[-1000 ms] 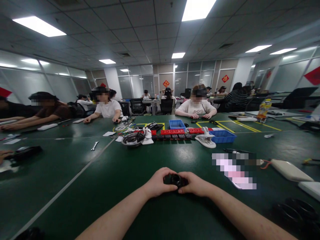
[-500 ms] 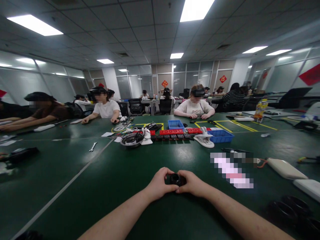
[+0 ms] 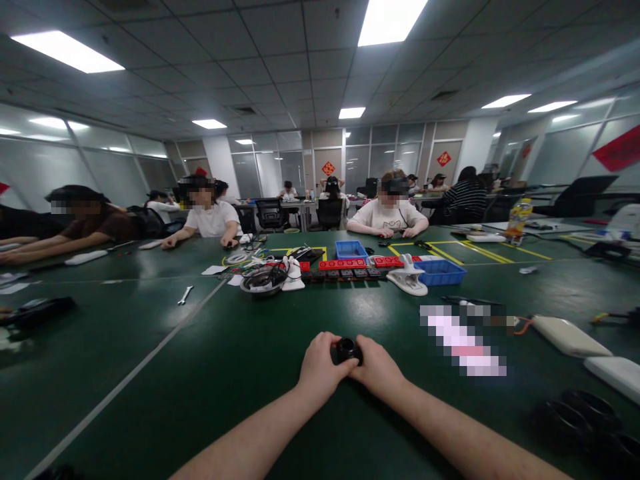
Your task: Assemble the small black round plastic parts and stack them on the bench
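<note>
Head camera view: the left-hand grip [image 3: 323, 363] and the right-hand grip [image 3: 377, 367] are both closed on a small black ring-shaped part [image 3: 347, 349], one from each side. The part is near the middle of the view, over the bare near side of the green worktop [image 3: 260, 340], its round opening facing up and toward the camera. Whether it touches the surface cannot be told, as the fingers hide its underside. The hands meet just below it, the left thumb lying across its near side.

To the right lies a blurred-out pink and white object [image 3: 465, 341], with a cream rounded case [image 3: 570, 335] beyond it and a white block [image 3: 615, 375] just beside that. Larger black rings [image 3: 563, 423] sit together in the lower right corner. Well off to the left, an open-ended wrench [image 3: 185, 296] lies near a pale line [image 3: 145, 363] on the surface. Farther back, a red socket strip [image 3: 343, 265] runs between a white clip [image 3: 407, 279] and a round dish [image 3: 260, 290] heaped with dark cable [image 3: 267, 275].
</note>
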{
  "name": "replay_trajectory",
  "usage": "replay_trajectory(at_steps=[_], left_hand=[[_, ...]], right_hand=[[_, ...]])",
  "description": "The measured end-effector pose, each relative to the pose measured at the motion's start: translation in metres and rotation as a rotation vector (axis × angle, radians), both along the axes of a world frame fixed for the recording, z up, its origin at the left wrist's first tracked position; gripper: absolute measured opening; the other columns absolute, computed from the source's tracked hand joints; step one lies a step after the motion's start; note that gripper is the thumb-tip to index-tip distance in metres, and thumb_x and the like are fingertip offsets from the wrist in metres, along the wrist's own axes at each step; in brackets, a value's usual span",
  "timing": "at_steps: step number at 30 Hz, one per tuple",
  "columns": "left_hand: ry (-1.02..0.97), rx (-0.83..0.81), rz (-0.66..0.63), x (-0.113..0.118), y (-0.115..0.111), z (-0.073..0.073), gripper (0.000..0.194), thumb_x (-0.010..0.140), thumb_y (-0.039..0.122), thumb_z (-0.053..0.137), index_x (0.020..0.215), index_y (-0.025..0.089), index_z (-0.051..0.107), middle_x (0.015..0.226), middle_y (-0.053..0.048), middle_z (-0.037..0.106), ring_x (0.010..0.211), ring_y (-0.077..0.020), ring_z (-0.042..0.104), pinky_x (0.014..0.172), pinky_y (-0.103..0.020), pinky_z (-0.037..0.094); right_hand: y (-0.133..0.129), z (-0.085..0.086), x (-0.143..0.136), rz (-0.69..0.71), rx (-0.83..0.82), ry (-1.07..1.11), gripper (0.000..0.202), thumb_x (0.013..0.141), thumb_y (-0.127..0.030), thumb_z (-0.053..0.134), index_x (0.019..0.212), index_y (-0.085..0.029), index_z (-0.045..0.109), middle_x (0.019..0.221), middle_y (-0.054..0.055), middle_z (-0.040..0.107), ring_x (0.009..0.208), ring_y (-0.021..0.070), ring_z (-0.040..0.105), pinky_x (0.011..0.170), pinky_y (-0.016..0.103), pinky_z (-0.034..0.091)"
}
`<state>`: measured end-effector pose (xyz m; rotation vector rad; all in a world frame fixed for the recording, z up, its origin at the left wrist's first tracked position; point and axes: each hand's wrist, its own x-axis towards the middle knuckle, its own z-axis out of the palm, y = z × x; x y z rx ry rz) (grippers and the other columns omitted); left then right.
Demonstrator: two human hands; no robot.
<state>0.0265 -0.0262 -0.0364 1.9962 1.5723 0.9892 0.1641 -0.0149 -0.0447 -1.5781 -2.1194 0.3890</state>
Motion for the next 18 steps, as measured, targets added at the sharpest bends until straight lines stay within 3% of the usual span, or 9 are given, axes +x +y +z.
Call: replay_trajectory(at_steps=[5, 9, 12, 18], left_hand=[[-0.028, 0.006, -0.12, -0.008, 0.003, 0.003, 0.028, 0.059, 0.027, 0.063, 0.084, 0.018, 0.053, 0.081, -0.001, 0.05, 0.076, -0.0159, 0.047, 0.065, -0.025, 0.037], [-0.031, -0.061, -0.249, -0.016, 0.004, 0.008, 0.033, 0.058, 0.027, 0.064, 0.088, 0.018, 0.055, 0.082, 0.0, 0.049, 0.068, -0.0128, 0.044, 0.059, -0.022, 0.036], [-0.034, -0.112, -0.335, -0.019, 0.003, 0.013, 0.034, 0.057, 0.027, 0.064, 0.089, 0.019, 0.056, 0.081, 0.0, 0.048, 0.067, -0.0116, 0.043, 0.059, -0.021, 0.035], [-0.029, -0.183, -0.432, -0.017, 0.0, 0.015, 0.036, 0.056, 0.026, 0.064, 0.091, 0.019, 0.057, 0.081, 0.001, 0.048, 0.067, -0.011, 0.043, 0.059, -0.02, 0.036]], right_hand=[[-0.002, 0.004, 0.008, 0.114, -0.046, 0.103, 0.047, 0.053, -0.037, 0.068, 0.089, -0.014, 0.049, 0.087, 0.006, 0.054, 0.078, 0.019, 0.051, 0.066, 0.028, 0.039], [0.0, 0.012, 0.021, 0.328, -0.217, 0.319, 0.069, 0.052, -0.026, 0.07, 0.113, -0.016, 0.041, 0.109, 0.008, 0.05, 0.097, 0.0212, 0.048, 0.083, 0.033, 0.037], [0.0, 0.018, 0.027, 0.478, -0.365, 0.383, 0.063, 0.055, -0.019, 0.067, 0.113, -0.017, 0.043, 0.107, 0.005, 0.053, 0.094, 0.0194, 0.05, 0.082, 0.032, 0.039], [0.001, 0.023, 0.032, 0.522, -0.454, 0.285, 0.046, 0.053, -0.016, 0.066, 0.097, -0.015, 0.054, 0.09, 0.0, 0.058, 0.082, 0.0174, 0.053, 0.072, 0.028, 0.041]])
